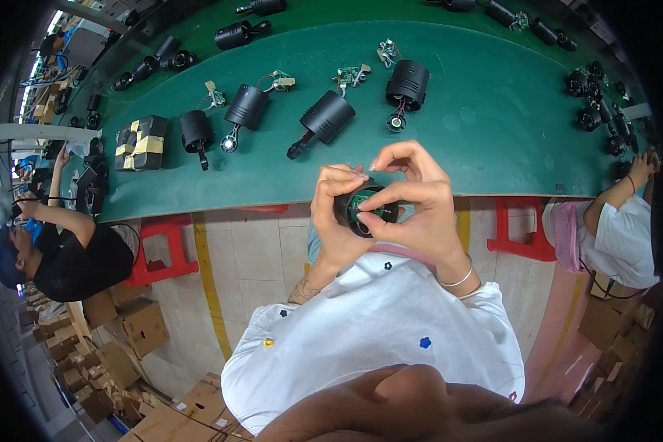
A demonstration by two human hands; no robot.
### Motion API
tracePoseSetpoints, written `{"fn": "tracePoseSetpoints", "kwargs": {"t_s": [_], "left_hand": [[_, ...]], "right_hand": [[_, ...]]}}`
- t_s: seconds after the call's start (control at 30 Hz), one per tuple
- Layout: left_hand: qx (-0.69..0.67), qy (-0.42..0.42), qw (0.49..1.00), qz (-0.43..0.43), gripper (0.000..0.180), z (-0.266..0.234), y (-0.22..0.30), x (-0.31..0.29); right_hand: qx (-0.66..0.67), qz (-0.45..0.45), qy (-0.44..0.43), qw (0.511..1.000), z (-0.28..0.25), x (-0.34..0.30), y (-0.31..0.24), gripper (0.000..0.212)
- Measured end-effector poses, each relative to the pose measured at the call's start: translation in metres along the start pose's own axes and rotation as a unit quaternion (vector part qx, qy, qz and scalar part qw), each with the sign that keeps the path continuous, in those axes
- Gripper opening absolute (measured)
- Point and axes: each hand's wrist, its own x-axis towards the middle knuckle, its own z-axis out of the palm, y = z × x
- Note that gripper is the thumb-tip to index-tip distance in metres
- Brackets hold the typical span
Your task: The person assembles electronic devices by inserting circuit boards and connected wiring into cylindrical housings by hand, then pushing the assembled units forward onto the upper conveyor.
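Left hand (330,222): fingers wrapped around the black cylinder (342,209), held just off the near edge of the green tabletop (258,177). Cylinder's open mouth faces up; long axis looks roughly upright, exact tilt unclear. Circuit board (356,200) sits in the mouth, directly at the right hand's (423,206) fingertips, which are nearer. Right thumb and forefinger nearly together; pinching or merely touching, cannot tell.

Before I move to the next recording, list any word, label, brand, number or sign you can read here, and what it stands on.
No text can be read in this picture.
Green circuit board in the held black housing: any print is too small to read.
Cardboard boxes at lower left: small marks, too blurred to read.
White shirt: flower shapes, no readable text.
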Motion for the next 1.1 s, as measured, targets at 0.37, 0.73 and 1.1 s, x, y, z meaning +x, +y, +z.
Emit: {"fn": "tracePoseSetpoints", "kwargs": {"t_s": [0.37,0.73,1.1], "left_hand": [[0.016,-0.013,1.0,0.022,0.051,0.002,-0.002,-0.002],[0.018,-0.017,1.0,0.012,0.051,0.004,-0.002,-0.002],[0.1,-0.001,0.994,0.038,0.047,-0.001,-0.002,-0.001]], "right_hand": [[-0.042,0.053,-0.044,0.997,0.0,-0.003,-0.008,0.015],[-0.057,0.058,-0.051,0.995,-0.006,-0.003,-0.01,0.015],[-0.087,0.042,-0.029,0.995,0.0,-0.014,0.005,0.032]]}}
